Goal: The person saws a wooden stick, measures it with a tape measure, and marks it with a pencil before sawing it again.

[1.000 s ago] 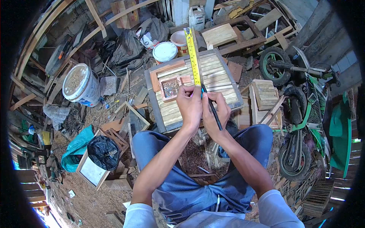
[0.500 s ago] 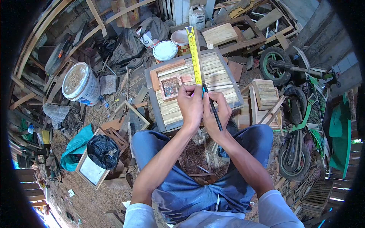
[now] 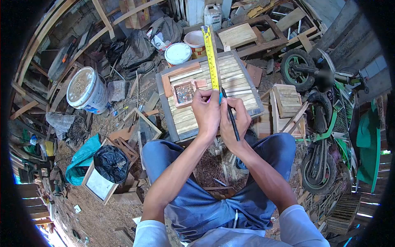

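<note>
My left hand [image 3: 206, 115] is closed on the near end of a yellow tape measure [image 3: 211, 61], whose blade stretches away from me over the slatted wooden tabletop [image 3: 236, 84]. A narrow wooden strip [image 3: 217, 53] runs along the blade's right side; its near end disappears behind my fingers. Close against the left, my right hand [image 3: 233, 119] grips a black pencil-like marking tool [image 3: 233, 125], slanted with its upper end by the tape. A small square wooden frame [image 3: 177, 101] with small bits inside lies left of my hands.
White buckets [image 3: 178, 53] stand beyond the table. A larger bucket [image 3: 84, 88] sits at left, above a box with a black bag [image 3: 111, 164]. On the right are a stacked slatted wooden piece [image 3: 286, 101] and a green motorbike [image 3: 329, 123]. Wood scraps litter the floor.
Both hands and the tape have shifted very slightly away from me. The grips look the same.
</note>
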### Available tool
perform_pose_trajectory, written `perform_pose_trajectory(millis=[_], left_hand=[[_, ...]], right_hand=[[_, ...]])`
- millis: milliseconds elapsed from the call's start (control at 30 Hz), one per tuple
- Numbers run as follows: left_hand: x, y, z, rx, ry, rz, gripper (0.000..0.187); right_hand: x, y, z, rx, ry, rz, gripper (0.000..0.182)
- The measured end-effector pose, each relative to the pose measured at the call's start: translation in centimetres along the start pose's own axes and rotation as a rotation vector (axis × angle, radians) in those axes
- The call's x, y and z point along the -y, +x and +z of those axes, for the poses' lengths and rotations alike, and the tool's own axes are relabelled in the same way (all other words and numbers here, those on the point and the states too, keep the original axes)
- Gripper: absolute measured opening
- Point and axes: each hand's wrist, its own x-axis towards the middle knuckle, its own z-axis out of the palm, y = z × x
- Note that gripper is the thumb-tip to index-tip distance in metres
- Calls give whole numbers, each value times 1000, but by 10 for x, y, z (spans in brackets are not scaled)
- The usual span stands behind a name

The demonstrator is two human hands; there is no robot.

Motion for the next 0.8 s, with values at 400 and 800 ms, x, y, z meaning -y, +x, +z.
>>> perform_pose_trajectory(millis=[400, 800], left_hand=[[-2, 0, -1, 7, -1, 7, 14], [7, 15, -12, 24, -99, -170, 18]], right_hand=[[1, 2, -3, 26, 10, -29, 8], [-20, 15, -11, 266, 93, 282, 17]])
